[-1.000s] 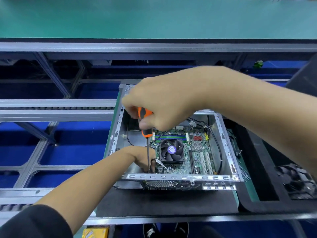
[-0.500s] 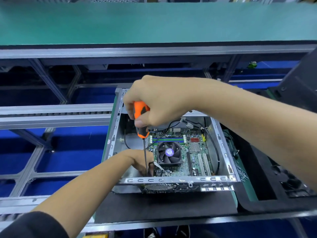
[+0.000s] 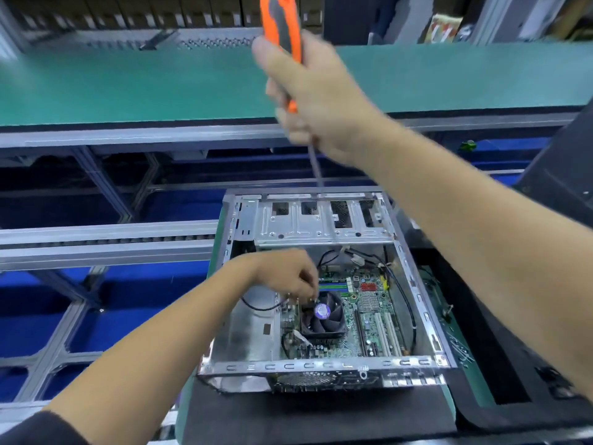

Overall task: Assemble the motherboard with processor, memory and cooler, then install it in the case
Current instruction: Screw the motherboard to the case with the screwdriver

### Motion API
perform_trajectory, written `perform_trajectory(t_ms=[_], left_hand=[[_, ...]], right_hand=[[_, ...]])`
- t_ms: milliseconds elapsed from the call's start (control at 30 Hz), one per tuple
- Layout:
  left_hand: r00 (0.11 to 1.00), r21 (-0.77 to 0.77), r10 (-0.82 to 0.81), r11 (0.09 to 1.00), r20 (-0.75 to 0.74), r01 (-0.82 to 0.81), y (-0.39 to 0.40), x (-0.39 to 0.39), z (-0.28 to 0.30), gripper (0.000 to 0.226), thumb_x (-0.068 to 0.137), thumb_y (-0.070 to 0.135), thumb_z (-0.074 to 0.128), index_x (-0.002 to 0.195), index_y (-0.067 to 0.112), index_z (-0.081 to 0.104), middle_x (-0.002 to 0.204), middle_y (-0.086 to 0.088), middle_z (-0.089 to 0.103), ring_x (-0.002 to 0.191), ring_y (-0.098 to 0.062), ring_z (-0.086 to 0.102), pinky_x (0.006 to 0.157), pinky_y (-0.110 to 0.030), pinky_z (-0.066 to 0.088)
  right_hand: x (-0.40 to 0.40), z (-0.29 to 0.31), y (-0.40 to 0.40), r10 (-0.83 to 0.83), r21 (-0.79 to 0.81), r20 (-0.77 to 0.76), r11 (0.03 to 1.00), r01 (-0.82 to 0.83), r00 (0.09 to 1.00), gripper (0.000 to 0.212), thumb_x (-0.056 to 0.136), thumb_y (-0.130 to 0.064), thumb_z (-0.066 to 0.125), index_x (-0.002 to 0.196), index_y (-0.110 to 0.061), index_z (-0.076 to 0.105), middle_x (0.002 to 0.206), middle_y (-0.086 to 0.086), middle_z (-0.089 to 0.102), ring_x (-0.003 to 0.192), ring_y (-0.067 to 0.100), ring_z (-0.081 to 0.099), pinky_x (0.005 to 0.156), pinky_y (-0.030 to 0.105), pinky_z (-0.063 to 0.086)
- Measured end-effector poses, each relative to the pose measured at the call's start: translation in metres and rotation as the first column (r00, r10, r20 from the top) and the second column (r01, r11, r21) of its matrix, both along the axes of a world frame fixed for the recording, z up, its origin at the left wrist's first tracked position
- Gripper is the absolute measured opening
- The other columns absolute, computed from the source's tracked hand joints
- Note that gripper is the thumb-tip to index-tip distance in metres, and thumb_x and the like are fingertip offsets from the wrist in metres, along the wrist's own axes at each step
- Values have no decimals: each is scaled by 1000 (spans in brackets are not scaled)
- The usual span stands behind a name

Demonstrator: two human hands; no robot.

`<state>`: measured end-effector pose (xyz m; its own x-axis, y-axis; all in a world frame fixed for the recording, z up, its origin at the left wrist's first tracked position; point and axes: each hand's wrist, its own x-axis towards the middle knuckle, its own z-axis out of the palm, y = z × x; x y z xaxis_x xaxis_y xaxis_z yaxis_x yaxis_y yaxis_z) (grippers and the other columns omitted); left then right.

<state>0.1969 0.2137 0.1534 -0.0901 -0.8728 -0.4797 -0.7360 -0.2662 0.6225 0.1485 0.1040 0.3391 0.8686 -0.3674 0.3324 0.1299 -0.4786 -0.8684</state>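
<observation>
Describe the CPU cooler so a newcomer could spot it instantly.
Find the open metal computer case on the black mat. Inside lies a green motherboard. The CPU cooler sits on the board's left part, just below the left hand: the only black fan, with a round purple hub sticker.

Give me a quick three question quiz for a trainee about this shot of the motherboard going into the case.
1. True or false: the screwdriver tip is seated on a motherboard screw.
2. Which hand reaches into the case? A) left hand B) right hand C) neither
3. Fill in: the left fingertips sit at the far-left corner of the cooler ____.

Key: 1 false, it is raised above the case; 2 A; 3 fan.
</observation>
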Motion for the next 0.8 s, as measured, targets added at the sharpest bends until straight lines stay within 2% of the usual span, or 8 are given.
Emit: perform_trajectory(t_ms=[67, 167, 267, 400, 533, 600, 700, 800], left_hand=[[979, -324, 188, 933, 76, -154, -17, 9, 17, 9, 86, 16, 62, 82, 17, 70, 70, 16, 65, 62, 3, 59, 61, -15, 46], [894, -560, 405, 793, 192, -239, -39, 28, 16, 12, 86, 26, 62, 87, 15, 68, 83, 5, 66, 78, -11, 60, 70, -29, 49], [821, -505, 404, 846, 403, -169, -58, 42, -4, 46, 80, 44, 68, 115, 17, 57, 112, -2, 56, 106, -22, 54, 86, -37, 46], [803, -353, 272, 932, 530, -83, -79, 53, -31, 120, 56, 80, 64, 148, 19, 17, 151, 0, 18, 138, -24, 20, 109, -51, 22], [766, -270, 141, 962, 628, 44, -88, 57, -45, 118, 57, 81, 61, 147, 20, 16, 144, 0, 27, 132, -26, 29, 105, -53, 21], [738, -306, 163, 950, 655, 61, -88, 56, -49, 110, 62, 73, 62, 147, 20, 17, 137, -3, 38, 127, -26, 35, 104, -52, 22], [697, -344, 164, 930, 698, 125, -89, 53, -53, 102, 66, 65, 58, 146, 17, 18, 126, -3, 48, 118, -24, 42, 104, -48, 23], [714, -384, 187, 915, 675, 123, -88, 53, -56, 99, 66, 61, 58, 145, 16, 20, 125, -2, 47, 116, -24, 43, 105, -47, 23]], right_hand=[[-2, 12, -13, -2, -9, -2, 1000, 2, 1000, 23, 96, -30, 51, 83, -15, 39, 65, 9, 34, 50, 22, 25, 42, 26, 27], [-4, -17, -48, -133, -197, -325, 978, 71, 936, 28, 86, -23, 59, 74, -18, 35, 56, 2, 35, 39, 15, 27, 40, 21, 24], [-14, -93, -73, -436, -539, -601, 840, 63, 670, 24, 85, -19, 61, 72, -11, 42, 67, 6, 50, 50, 20, 46, 45, 24, 32], [-40, -164, -95, -568, -619, -713, 785, 12, 410, 30, 83, -32, 66, 80, -8, 47, 64, 2, 48, 56, 19, 47, 50, 24, 37], [-52, -187, -104, -620, -639, -686, 763, 92, 381, 44, 77, -46, 70, 68, -11, 44, 63, 1, 48, 55, 16, 48, 47, 25, 36], [-52, -188, -106, -644, -683, -698, 730, -21, 313, 57, 78, -63, 64, 89, -8, 52, 83, 6, 57, 77, 21, 54, 63, 28, 43], [-54, -184, -108, -656, -690, -723, 702, -178, 214, 94, 74, -82, 48, 130, -6, 44, 109, 9, 57, 97, 28, 55, 78, 32, 41], [-54, -179, -106, -630, -640, -764, 714, -286, 139, 97, 69, -82, 56, 129, -6, 47, 101, 5, 56, 98, 27, 58, 80, 35, 41]])
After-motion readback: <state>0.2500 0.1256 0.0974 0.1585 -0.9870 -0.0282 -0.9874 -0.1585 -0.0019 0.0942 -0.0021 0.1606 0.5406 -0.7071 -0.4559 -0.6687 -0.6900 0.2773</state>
